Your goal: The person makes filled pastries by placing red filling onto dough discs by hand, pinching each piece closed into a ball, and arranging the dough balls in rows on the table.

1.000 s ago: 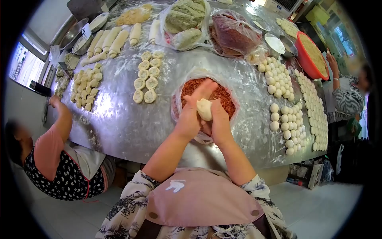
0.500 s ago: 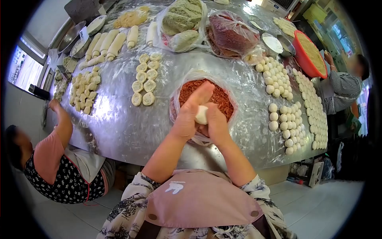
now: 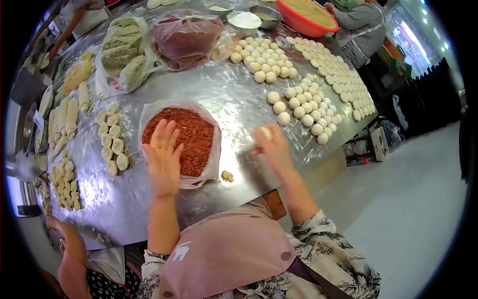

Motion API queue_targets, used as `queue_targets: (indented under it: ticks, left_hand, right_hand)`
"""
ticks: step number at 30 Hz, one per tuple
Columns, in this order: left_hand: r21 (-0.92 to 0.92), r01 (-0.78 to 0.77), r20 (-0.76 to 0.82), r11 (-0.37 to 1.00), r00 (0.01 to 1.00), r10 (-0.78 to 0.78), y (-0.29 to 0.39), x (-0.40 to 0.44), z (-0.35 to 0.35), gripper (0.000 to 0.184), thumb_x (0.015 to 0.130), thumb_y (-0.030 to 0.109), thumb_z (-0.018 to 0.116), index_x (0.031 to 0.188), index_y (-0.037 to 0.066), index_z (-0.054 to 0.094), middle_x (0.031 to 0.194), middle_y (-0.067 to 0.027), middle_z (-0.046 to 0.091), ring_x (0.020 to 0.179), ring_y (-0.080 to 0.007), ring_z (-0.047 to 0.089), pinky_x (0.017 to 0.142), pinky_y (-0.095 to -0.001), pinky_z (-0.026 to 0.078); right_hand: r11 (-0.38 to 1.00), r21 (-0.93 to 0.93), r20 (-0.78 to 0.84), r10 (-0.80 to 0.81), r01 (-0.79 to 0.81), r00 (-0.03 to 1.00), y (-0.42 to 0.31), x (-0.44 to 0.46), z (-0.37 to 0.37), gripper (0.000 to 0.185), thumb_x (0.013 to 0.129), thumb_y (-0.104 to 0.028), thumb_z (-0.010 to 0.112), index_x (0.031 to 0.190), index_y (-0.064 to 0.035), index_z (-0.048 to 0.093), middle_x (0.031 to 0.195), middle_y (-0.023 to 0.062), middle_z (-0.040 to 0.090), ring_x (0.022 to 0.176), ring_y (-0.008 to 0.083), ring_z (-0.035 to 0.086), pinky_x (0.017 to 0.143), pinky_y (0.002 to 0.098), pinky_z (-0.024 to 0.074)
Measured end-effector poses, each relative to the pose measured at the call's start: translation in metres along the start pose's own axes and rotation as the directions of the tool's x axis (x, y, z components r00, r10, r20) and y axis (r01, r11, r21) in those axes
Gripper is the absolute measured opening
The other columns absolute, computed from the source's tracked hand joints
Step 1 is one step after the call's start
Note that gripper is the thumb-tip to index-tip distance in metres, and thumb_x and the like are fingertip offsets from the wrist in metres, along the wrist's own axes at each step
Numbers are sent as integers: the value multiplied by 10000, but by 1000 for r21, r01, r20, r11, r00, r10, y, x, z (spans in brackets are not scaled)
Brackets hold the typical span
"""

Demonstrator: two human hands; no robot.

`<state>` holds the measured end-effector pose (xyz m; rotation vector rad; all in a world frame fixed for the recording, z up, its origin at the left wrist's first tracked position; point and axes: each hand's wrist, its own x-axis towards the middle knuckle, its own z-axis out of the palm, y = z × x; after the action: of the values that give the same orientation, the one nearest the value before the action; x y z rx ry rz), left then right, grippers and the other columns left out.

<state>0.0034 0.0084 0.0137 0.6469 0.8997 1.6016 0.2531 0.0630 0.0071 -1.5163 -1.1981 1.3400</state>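
Note:
My left hand (image 3: 166, 162) is open, palm up with its fingers spread, at the near part of a plastic bag of red shredded filling (image 3: 191, 134). To the right, over the metal table, my right hand (image 3: 275, 152) is closed around a pale dough ball (image 3: 265, 132); motion blurs it and the fingers partly cover the ball. Just beyond that hand, three round dough balls (image 3: 279, 105) stand in a short row beside a larger group of floured balls (image 3: 311, 107). A small dough scrap (image 3: 227, 176) lies right of the bag.
Flattened dough rounds (image 3: 338, 74) line the right edge. Behind are bags of green dough (image 3: 122, 52) and dark red filling (image 3: 184, 37), a white-powder bowl (image 3: 244, 20) and a red basin (image 3: 303, 17). Coiled dough pieces (image 3: 113, 132) lie left. Co-workers stand at the lower left (image 3: 74, 269) and far right (image 3: 361, 30).
My hands have parted: the right has moved right with the dough ball, while the left has opened. The view has turned right, and the dough scrap by the bag now shows.

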Motion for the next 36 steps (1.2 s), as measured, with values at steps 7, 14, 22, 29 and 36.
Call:
queue_targets:
  ticks: [7, 14, 22, 29, 36]
  left_hand:
    - [53, 73, -46, 996, 996, -70, -3, 0, 3, 584, 998, 489, 315, 1385, 54, 362, 1311, -118, 465, 1174, -226, 462, 969, -362, 372]
    - [62, 64, -89, 996, 994, -58, 7, -4, -7, 547, 1000, 455, 349, 1342, 30, 402, 1242, -121, 512, 1124, -227, 500, 949, -356, 398]
    - [60, -47, -149, 997, 987, 55, 23, -21, -52, 482, 1001, 380, 394, 1345, 42, 413, 1260, -103, 508, 1138, -215, 505, 953, -355, 404]
    - [735, 245, -653, 632, 508, 562, 25, -33, -183, 551, 929, 378, 537, 1315, -6, 455, 1284, -157, 515, 1145, -272, 525, 984, -357, 405]
    - [795, 553, -595, 251, 626, 504, -4, -18, -228, 460, 835, 369, 660, 984, -66, 672, 901, -233, 677, 801, -333, 648, 773, -390, 492]
  right_hand:
    - [603, -797, -193, -277, 14, 941, 62, 53, -97, 453, 811, -299, 695, 1025, 66, 535, 969, 264, 603, 939, 403, 584, 818, 437, 472]
    - [521, -851, -154, -129, -66, 980, 77, 87, -89, 587, 805, -330, 706, 1119, 100, 457, 1155, 318, 490, 1040, 433, 533, 894, 445, 452]
    - [581, -813, -182, -208, -29, 961, 58, 51, -100, 831, 732, -379, 761, 1305, 77, 369, 1330, 314, 374, 1149, 413, 499, 972, 412, 420]
    - [713, -685, 89, -128, 154, 988, 11, -12, -36, 553, 809, -338, 695, 1215, 0, 532, 1164, 200, 567, 840, 275, 645, 777, 365, 509]
    - [561, -343, 559, -522, 753, 644, -18, 7, 106, 378, 847, -222, 638, 1102, 43, 552, 1101, 201, 557, 1082, 356, 521, 928, 409, 435]
